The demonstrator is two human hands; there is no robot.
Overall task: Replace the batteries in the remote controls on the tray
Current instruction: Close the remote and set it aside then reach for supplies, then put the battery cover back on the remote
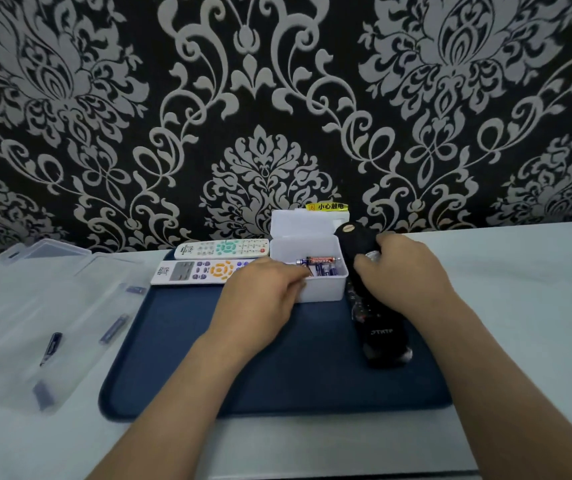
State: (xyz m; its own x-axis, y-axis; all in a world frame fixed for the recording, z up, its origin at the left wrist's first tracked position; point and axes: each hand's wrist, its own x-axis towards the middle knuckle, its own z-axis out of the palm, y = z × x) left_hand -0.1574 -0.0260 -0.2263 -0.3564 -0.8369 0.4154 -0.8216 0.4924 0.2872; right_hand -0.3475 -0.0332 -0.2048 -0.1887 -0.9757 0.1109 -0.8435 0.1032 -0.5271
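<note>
Three remote controls lie on the one dark blue tray [277, 375], which sits on the pale counter [520, 306]. There are two white remotes, one with green buttons [223, 247] and one with orange buttons [201, 271], side by side just left of and beyond the left hand's fingers [295, 277]. The single black remote [379, 330] is under the right hand [402, 275].

One open white box [322, 289] stands between the two hands. In it, one orange battery [319, 260] lies crosswise just beyond the left fingertips, over a few blue batteries [326, 270] too tightly packed to count.

Well left of both hands lies one clear case [17, 306], opened flat, with four dark batteries [114, 329] scattered in it.

The left hand [263, 299] reaches forward palm down, its fingers bunched and curled at the box's near left rim. Whether they pinch anything I cannot tell. The right hand is palm down too, its fingers curled round the far half of the black remote and gripping it. The remote's near end rests on the tray. Both forearms are bare.
</note>
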